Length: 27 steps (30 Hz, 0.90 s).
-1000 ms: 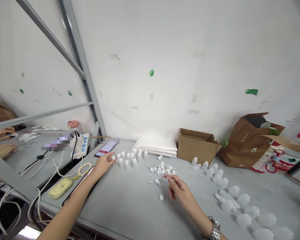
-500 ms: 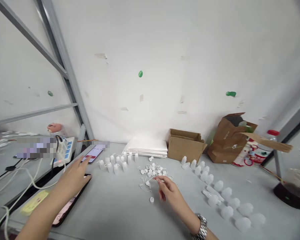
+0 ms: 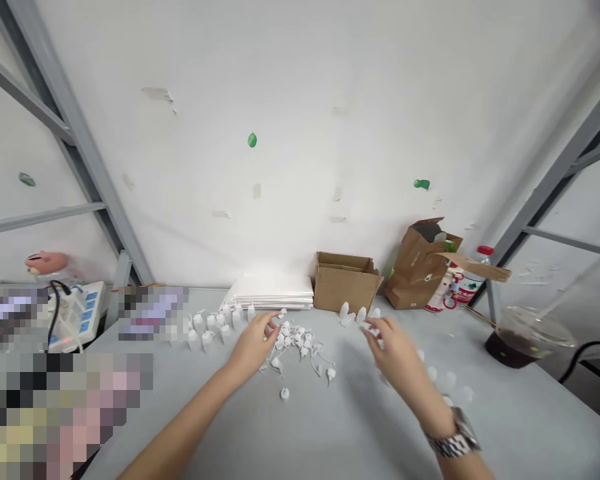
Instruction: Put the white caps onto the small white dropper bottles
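My left hand (image 3: 253,345) is over the left edge of a pile of small white caps with thin tails (image 3: 293,339). Its thumb and forefinger are apart, the forefinger tip beside a single cap (image 3: 283,313) behind the pile. My right hand (image 3: 394,350), with a metal watch on the wrist, is at the back of the right-hand bottles, its thumb and fingertips closed around a small translucent bottle (image 3: 365,325), mostly hidden by the fingers. More translucent bottles (image 3: 345,309) stand just beyond it. Capped white bottles (image 3: 211,323) stand left of the pile.
A stack of white sheets (image 3: 270,293) and an open cardboard box (image 3: 347,285) stand against the wall. To the right are a brown paper bag (image 3: 413,270) and a plastic bowl of dark liquid (image 3: 515,347). A power strip (image 3: 93,310) lies at left.
My left hand has left the phone and moved right to the caps. My right hand has moved from the caps to the bottles at right. The view has turned slightly right.
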Available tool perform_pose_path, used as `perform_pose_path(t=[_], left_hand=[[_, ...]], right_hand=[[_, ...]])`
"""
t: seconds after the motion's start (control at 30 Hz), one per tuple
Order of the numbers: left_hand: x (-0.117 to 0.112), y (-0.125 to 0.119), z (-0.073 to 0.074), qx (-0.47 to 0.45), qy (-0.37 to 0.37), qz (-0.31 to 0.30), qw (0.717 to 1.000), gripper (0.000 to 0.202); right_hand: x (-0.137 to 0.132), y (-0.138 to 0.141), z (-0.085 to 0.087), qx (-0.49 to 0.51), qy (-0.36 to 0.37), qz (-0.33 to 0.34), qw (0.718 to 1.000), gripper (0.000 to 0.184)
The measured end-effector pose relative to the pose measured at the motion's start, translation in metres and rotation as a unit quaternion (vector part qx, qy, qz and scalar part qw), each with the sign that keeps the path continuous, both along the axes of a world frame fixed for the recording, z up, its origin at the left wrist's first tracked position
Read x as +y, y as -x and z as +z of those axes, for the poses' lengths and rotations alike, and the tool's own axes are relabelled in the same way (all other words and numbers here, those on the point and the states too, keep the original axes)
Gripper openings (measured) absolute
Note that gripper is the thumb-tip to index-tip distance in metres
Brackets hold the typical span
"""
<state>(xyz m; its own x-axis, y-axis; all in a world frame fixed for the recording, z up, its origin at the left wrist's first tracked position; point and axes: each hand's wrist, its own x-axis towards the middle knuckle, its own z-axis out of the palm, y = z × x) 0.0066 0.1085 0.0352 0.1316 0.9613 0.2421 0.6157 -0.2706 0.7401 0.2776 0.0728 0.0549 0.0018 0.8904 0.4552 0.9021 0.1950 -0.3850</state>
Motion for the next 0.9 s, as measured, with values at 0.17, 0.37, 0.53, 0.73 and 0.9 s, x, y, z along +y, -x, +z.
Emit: perform_pose_path(t=[0.17, 0.37, 0.53, 0.73, 0.9], left_hand=[[-0.001, 0.008, -0.019, -0.004, -0.024, 0.037, 0.999, 0.032], [-0.003, 0.012, -0.017, 0.032, -0.022, 0.046, 0.998, 0.032], [0.002, 0.015, -0.017, 0.030, -0.015, 0.060, 0.998, 0.032], [0.002, 0.017, -0.010, 0.026, 0.017, 0.005, 0.999, 0.026], [0.005, 0.023, -0.011, 0.037, 0.027, -0.032, 0.998, 0.025]], right_hand=[[-0.048, -0.064, -0.007, 0.022, 0.052, -0.170, 0.984, 0.032], [-0.089, -0.073, -0.028, 0.077, 0.067, -0.238, 0.966, 0.048], [-0.084, -0.062, -0.041, 0.036, 0.089, -0.210, 0.973, 0.046], [-0.078, -0.052, -0.045, -0.065, 0.098, -0.223, 0.968, 0.034], [-0.079, -0.049, -0.043, -0.043, 0.070, -0.204, 0.975, 0.033]])
